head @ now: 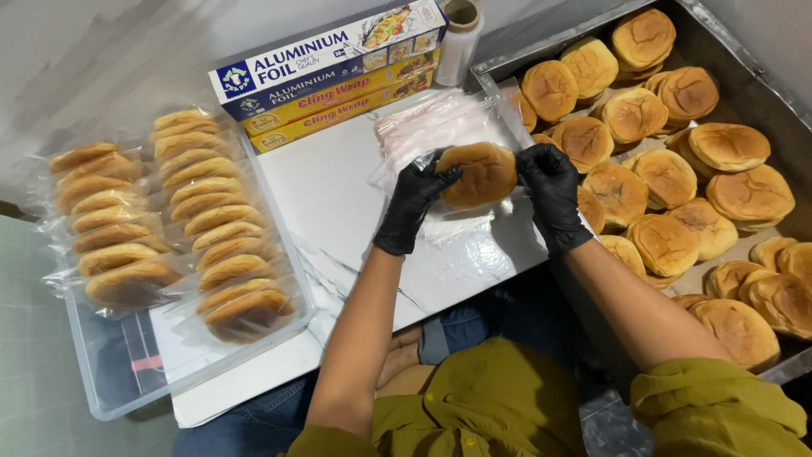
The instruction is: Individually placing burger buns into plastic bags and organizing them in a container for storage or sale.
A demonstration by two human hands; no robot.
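A: Bun [479, 174], round and browned on top, held between both hands above the white marble-patterned board [338, 203], mid-scene.

B: Grip state?

A: Left hand [412, 201], black glove, fingers curled closed onto the bun's left edge. Right hand [551, 191], black glove, fingers closed onto its right edge. Both in contact with the bun.

B: Anything under it?

A: Stack of clear plastic bags [431, 127] lies on the board just beyond and beneath the bun. Cannot tell whether the bun is partly inside a bag.

B: Right side?

A: Metal tray [761, 93] holding many loose buns [668, 176], piled close and touching one another. Its left edge sits just beside the right hand.

B: Left side?

A: Clear plastic bin [101, 381] with bagged buns [211, 220] stood on edge in two rows.

B: Far end?

A: Three long boxes stacked: one white and blue foil box [330, 55] on top, two yellow wrap boxes [338, 106] below. A roll of clear film [461, 38] stands just right of them.
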